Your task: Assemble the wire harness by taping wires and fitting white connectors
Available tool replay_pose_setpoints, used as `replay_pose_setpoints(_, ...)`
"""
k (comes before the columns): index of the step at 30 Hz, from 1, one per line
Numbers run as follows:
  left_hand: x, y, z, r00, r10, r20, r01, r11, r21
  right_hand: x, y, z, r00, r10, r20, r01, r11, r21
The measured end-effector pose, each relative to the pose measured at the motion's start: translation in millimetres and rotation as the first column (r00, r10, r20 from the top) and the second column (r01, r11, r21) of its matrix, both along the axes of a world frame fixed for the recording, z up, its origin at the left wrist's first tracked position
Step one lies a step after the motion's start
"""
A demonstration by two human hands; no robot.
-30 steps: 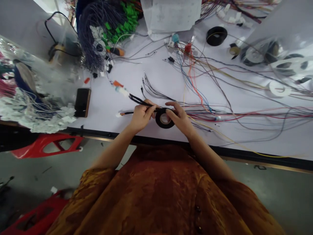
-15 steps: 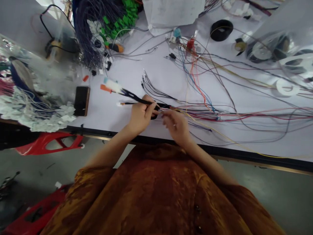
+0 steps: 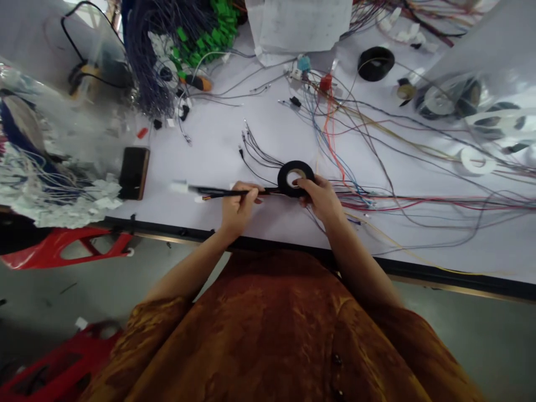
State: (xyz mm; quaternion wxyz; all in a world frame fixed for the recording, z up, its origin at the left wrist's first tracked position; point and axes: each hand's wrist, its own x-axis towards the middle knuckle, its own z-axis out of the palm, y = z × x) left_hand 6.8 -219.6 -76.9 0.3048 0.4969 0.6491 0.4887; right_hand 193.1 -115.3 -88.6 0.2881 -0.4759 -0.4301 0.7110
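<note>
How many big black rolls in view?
2: the held roll in the right hand, and the far roll right of the papers. Bagged reels may hide more.

Dark phone [image 3: 134, 173] beside white connectors [image 3: 94, 201]

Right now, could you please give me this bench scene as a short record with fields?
Left hand: the left hand pinches a black-wrapped wire bundle
Right hand: the right hand grips a black tape roll, thumb over its central hole
Surface: white table
Right of the hands: loose coloured wires
Left of the hands: a dark phone, lying flat
Far side: white paper, green connectors, another black roll
Unclear: the bundle's blurred white end
</note>
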Motion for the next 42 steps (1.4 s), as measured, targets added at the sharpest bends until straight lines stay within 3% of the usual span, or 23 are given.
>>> replay_pose_setpoints(1, -0.8, 3.1, -3.9, 0.994, 0.02, 0.108, -0.015, 0.999, -0.044, 1.6, -0.2, -2.6, 1.0, -0.018, -0.003, 0.018, 1.0, -0.006)
replay_pose_setpoints(3, 0.0, 9.8, -10.2, 0.976, -0.046, 0.215, 0.064, 0.995, -0.078, 4.6, 0.0, -4.9, 1.0, -0.024, 0.013, 0.024, 0.999, 0.024)
replay_pose_setpoints(5, 3.1, 16.1, -13.3, 0.967, -0.113, 0.23, 0.128, 0.991, -0.051, 7.8, -1.2, -3.3, 0.999, -0.012, 0.044, 0.008, 0.996, 0.088)
replay_pose_setpoints(7, 7.0, 22.2, -12.2, 0.968, -0.1, 0.231, 0.111, 0.993, -0.036, 10.8, -8.0, 0.4, 0.996, -0.011, 0.087, -0.006, 0.981, 0.196)
replay_pose_setpoints(11, 10.1, 36.7, 2.8, 0.979, -0.026, 0.2, 0.048, 0.993, -0.107, 11.7, -47.0, 3.2, 0.977, -0.048, 0.206, -0.066, 0.859, 0.508)
replay_pose_setpoints(13, 9.4, 43.5, 13.0, 0.987, -0.04, 0.158, 0.066, 0.984, -0.164, 9.7, -70.5, -0.1, 0.968, 0.057, 0.246, -0.194, 0.792, 0.579)
replay_pose_setpoints(16, 12.6, 44.0, 25.3, 0.989, -0.141, 0.038, 0.145, 0.971, -0.19, 8.6, -85.5, -2.9, 0.928, 0.273, 0.253, -0.37, 0.738, 0.564)
replay_pose_setpoints(17, 15.9, 40.2, 28.1, 0.984, -0.176, -0.015, 0.171, 0.97, -0.174, 9.0, -82.4, -1.7, 0.934, 0.266, 0.24, -0.356, 0.752, 0.554)
replay_pose_setpoints(20, 30.7, 20.3, 31.9, 0.904, -0.302, -0.303, 0.279, 0.953, -0.118, 8.2, -53.1, 7.3, 0.982, 0.099, 0.161, -0.163, 0.875, 0.456)
replay_pose_setpoints(22, 39.1, 6.4, 30.6, 0.75, -0.405, -0.523, 0.391, 0.909, -0.144, 3.0, -26.9, 12.3, 0.985, 0.079, 0.15, -0.13, 0.922, 0.365)
replay_pose_setpoints(24, 41.1, -1.9, 26.0, 0.591, -0.461, -0.662, 0.488, 0.858, -0.162, -4.7, -4.8, 13.2, 0.973, 0.133, 0.191, -0.191, 0.925, 0.328)
replay_pose_setpoints(25, 39.2, -3.4, 22.6, 0.583, -0.462, -0.668, 0.51, 0.848, -0.141, -8.1, 3.1, 12.1, 0.966, 0.146, 0.212, -0.208, 0.928, 0.31)
replay_pose_setpoints(27, 31.0, -1.9, 14.1, 0.718, -0.396, -0.573, 0.463, 0.886, -0.031, -10.6, 11.8, 8.4, 0.968, 0.125, 0.216, -0.177, 0.953, 0.244)
replay_pose_setpoints(29, 20.7, 3.4, 4.4, 0.923, -0.235, -0.305, 0.261, 0.964, 0.047, -6.4, 12.1, 5.1, 0.98, 0.07, 0.185, -0.105, 0.977, 0.187)
replay_pose_setpoints(30, 16.3, 6.5, -0.4, 0.98, -0.147, -0.133, 0.152, 0.988, 0.031, -2.2, 10.3, 3.9, 0.983, 0.04, 0.179, -0.073, 0.98, 0.184)
replay_pose_setpoints(32, 10.8, 13.0, -9.2, 0.987, -0.056, 0.15, 0.064, 0.997, -0.053, 7.8, 5.2, 2.4, 0.985, 0.003, 0.174, -0.039, 0.978, 0.203)
replay_pose_setpoints(34, 9.8, 19.1, -15.8, 0.953, -0.096, 0.286, 0.129, 0.987, -0.098, 17.2, 1.4, 1.8, 0.984, -0.026, 0.174, -0.01, 0.979, 0.201)
replay_pose_setpoints(38, 13.9, 29.3, -19.4, 0.936, -0.137, 0.323, 0.173, 0.981, -0.085, 29.3, -5.3, 6.6, 0.979, -0.078, 0.191, 0.023, 0.961, 0.275)
replay_pose_setpoints(42, 14.5, 40.3, -6.6, 0.973, -0.103, 0.206, 0.132, 0.982, -0.133, 25.9, -39.4, 13.8, 0.968, -0.035, 0.249, -0.077, 0.901, 0.427)
